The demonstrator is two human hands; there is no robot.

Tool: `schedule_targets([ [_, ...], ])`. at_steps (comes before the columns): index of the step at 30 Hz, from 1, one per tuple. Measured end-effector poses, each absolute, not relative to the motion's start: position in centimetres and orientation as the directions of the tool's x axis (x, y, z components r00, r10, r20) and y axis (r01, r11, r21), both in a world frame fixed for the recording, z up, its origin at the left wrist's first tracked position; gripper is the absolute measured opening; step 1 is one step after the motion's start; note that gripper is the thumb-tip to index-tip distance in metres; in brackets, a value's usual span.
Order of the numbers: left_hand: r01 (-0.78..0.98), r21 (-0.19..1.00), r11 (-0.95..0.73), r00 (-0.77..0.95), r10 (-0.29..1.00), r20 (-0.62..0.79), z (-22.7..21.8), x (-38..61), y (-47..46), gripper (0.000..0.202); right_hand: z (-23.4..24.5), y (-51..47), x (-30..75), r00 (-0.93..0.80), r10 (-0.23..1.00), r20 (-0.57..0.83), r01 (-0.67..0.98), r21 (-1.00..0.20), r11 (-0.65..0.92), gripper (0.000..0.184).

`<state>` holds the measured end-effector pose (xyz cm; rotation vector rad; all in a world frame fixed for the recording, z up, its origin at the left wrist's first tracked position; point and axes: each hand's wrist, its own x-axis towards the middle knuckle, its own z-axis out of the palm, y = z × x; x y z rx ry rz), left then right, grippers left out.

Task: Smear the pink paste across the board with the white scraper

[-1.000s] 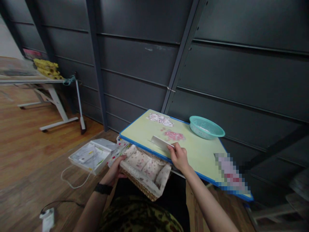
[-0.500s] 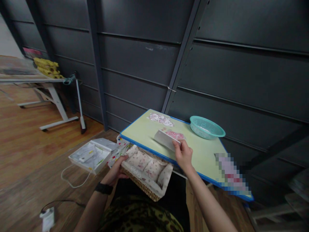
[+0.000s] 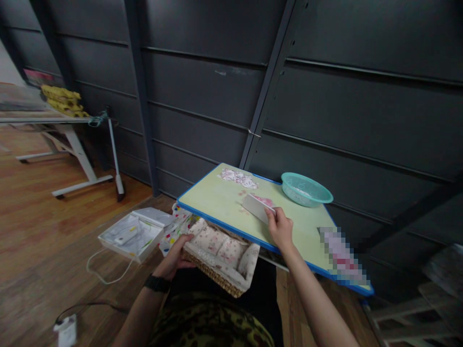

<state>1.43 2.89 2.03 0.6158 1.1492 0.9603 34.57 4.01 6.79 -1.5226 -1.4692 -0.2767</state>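
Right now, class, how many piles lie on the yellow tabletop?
2: a white pile near the far left corner, and a pink pile nearer the middle, partly hidden by the flat tool in the right hand. The pixelated patch might hide more.

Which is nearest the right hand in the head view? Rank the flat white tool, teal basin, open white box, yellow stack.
1. Flat white tool: in the right hand.
2. Teal basin: beyond the hand, on the tabletop.
3. Open white box: left, on the floor.
4. Yellow stack: far left, on another table.
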Motion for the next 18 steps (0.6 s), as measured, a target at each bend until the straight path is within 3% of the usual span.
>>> schedule_targets([
  [18,-0.329,0.808,0.489,0.080,0.867,-0.492,2.07,1.66,2.93,0.038,6.37,4.05,35.00,0.169,0.596,0.785,0.875,-0.397,0.275,0.034],
])
